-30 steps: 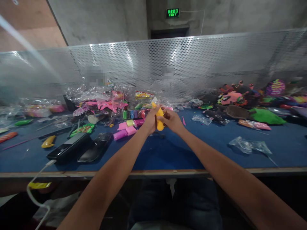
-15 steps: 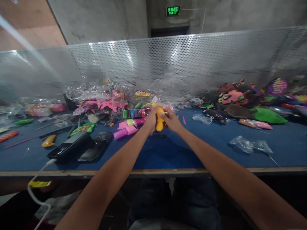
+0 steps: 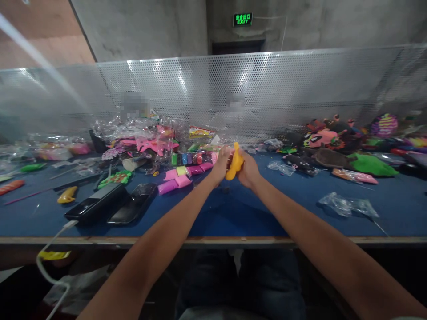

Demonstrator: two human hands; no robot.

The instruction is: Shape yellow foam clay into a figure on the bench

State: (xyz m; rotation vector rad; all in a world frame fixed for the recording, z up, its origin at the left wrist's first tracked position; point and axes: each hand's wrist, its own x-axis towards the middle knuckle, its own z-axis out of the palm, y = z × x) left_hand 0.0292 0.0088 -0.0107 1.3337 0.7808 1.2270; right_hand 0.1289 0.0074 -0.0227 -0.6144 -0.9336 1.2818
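Observation:
A yellow clay piece [image 3: 235,163], long and lumpy, is held up between both hands over the middle of the blue table [image 3: 233,213]. My left hand [image 3: 220,165] grips its left side, fingers curled behind it. On its right side my right hand [image 3: 249,170] is closed round it. The piece leans, its narrow top end to the right of its rounded lower end. Small packs of pink and purple clay [image 3: 175,183] lie just left of my hands, with a row of coloured clay blocks [image 3: 190,158] behind them.
A black phone [image 3: 133,204] and a black power bank [image 3: 96,204] with a white cable lie at the left. Crumpled clear wrap [image 3: 347,204] is at the right. Plush-like figures [image 3: 327,142] are heaped at the back right, before a perforated metal screen [image 3: 283,84].
Both hands have shifted slightly right with the yellow piece. The piece has turned, its top end now tipping right, and more of its length shows.

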